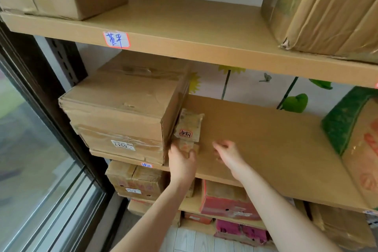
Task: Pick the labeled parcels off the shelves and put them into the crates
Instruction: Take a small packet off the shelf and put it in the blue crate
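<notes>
**Left hand on labelled parcel, middle shelf**

- small parcel point(189, 127): brown, crumpled wrap, red-bordered label point(185, 133) on its near face. It sits on the middle shelf point(276, 149), pressed against the right side of the large carton point(122, 106) at the shelf's left end.
- left hand point(181, 161): at the parcel's lower near end, seen from the back. The thumb curls across the parcel front and the fingers are tucked into the seam between parcel and large carton. Reads as a grasp on the parcel.
- right hand point(229, 154): just right of the parcel, above bare shelf board, not touching the parcel. Motion-blurred, fingers loosely bent, nothing in it.
- large carton: taped, with a white printed sticker low on its front.
- green-printed carton point(358, 139): far right of the same shelf, well apart from the hands.
- top shelf point(184, 32): handwritten tag point(116, 39) on its front edge, one carton at each end.
- Below: red carton point(225, 200) and more brown cartons on the lower shelves.
- window point(41, 149): left of the rack.
</notes>
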